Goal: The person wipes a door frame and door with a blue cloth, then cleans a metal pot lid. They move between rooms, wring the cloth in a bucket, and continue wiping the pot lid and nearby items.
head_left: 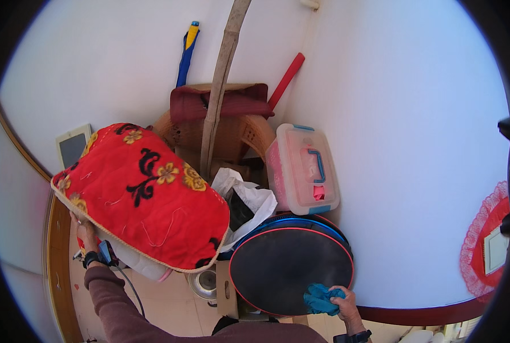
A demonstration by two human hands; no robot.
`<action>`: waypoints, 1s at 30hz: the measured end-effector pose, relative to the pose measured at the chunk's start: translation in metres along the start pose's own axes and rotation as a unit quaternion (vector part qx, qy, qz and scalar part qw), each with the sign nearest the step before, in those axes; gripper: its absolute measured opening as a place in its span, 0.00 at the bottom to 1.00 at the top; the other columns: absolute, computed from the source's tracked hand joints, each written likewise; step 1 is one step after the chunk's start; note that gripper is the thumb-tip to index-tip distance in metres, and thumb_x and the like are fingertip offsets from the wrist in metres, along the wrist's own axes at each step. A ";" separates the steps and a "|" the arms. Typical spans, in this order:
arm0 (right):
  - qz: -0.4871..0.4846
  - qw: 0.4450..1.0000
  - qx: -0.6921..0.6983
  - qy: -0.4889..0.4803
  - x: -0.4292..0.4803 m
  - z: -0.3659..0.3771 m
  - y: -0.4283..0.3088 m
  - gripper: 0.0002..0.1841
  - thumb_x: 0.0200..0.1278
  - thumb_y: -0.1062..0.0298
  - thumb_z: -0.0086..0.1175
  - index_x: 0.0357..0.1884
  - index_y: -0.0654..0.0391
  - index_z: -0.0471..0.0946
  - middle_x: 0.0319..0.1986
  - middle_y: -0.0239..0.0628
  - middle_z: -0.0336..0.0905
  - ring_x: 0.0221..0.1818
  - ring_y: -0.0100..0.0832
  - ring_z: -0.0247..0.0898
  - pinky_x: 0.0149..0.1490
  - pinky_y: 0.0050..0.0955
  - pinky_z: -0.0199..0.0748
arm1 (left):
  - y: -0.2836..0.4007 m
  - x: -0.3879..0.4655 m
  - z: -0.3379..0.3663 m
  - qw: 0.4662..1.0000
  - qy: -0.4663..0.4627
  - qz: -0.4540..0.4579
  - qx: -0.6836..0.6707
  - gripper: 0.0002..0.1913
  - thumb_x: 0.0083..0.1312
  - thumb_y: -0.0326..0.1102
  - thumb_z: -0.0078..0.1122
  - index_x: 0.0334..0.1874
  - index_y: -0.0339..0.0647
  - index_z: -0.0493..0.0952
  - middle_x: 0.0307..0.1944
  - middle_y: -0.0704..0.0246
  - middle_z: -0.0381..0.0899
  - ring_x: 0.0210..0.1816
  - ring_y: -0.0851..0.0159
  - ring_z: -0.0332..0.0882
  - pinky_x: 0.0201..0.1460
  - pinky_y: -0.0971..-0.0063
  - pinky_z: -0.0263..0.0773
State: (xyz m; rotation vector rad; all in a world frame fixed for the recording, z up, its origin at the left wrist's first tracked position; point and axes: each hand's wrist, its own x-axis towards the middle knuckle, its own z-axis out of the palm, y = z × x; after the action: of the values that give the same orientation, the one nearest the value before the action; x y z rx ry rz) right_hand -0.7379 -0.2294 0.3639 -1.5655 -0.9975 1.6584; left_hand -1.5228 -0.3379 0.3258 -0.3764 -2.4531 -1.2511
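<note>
My left hand (85, 233) grips the lower left edge of a red floral fabric pad (152, 201) with a cream cord border, holding it up at a slant. The pad hides part of the fingers. Below it shows a pale padded item (141, 262) with a pink edge. A crumpled teal cloth (322, 299) is bunched in my right hand (346, 303). That cloth lies against the lower right of a round black disc (291, 270) with a thin red rim. Faint smudges show on the dark surface.
Behind stand a bamboo pole (218, 85), a woven wicker basket (257, 128) and a clear lidded storage box (304, 169). A white bag (255, 197) sits between pad and box. A cardboard box (226, 289) and a metal pot (204, 283) are low down.
</note>
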 end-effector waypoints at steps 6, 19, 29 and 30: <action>0.016 1.000 -0.009 0.015 -0.005 0.012 -0.005 0.15 0.40 0.78 0.52 0.37 0.63 0.76 0.28 0.34 0.72 0.27 0.23 0.68 0.34 0.22 0.71 | -0.022 -0.014 -0.010 0.992 0.024 -0.107 -0.057 0.38 0.54 0.32 0.52 0.68 0.40 0.51 0.59 0.50 0.64 0.52 0.50 0.72 0.54 0.66 0.68; 0.014 0.999 -0.035 -0.016 -0.014 0.027 -0.004 0.16 0.41 0.78 0.52 0.38 0.63 0.76 0.28 0.32 0.72 0.28 0.21 0.67 0.36 0.20 0.69 | 0.029 -0.017 -0.025 0.940 0.032 -0.234 -0.247 0.37 0.55 0.35 0.54 0.68 0.38 0.51 0.58 0.51 0.65 0.53 0.52 0.72 0.52 0.66 0.70; -0.131 0.955 -0.261 -0.044 -0.008 0.033 0.010 0.16 0.43 0.72 0.55 0.39 0.58 0.78 0.35 0.35 0.78 0.39 0.25 0.72 0.50 0.26 0.69 | 0.185 -0.024 0.023 0.924 -0.209 -0.070 -0.312 0.23 0.58 0.27 0.48 0.58 0.31 0.64 0.50 0.60 0.73 0.48 0.61 0.71 0.52 0.72 0.66; -0.179 0.946 -0.261 -0.067 -0.007 0.038 0.011 0.16 0.43 0.71 0.56 0.39 0.58 0.78 0.35 0.35 0.78 0.40 0.26 0.72 0.50 0.26 0.69 | 0.200 -0.049 0.034 0.897 -0.201 0.020 -0.393 0.24 0.58 0.28 0.49 0.58 0.31 0.63 0.49 0.59 0.73 0.49 0.61 0.71 0.53 0.71 0.66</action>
State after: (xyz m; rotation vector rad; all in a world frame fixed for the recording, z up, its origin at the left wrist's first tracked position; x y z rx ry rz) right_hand -0.7743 -0.2447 0.3575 -1.4735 -1.7881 1.3181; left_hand -1.4072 -0.1995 0.4302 -0.9671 -2.0803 -2.3091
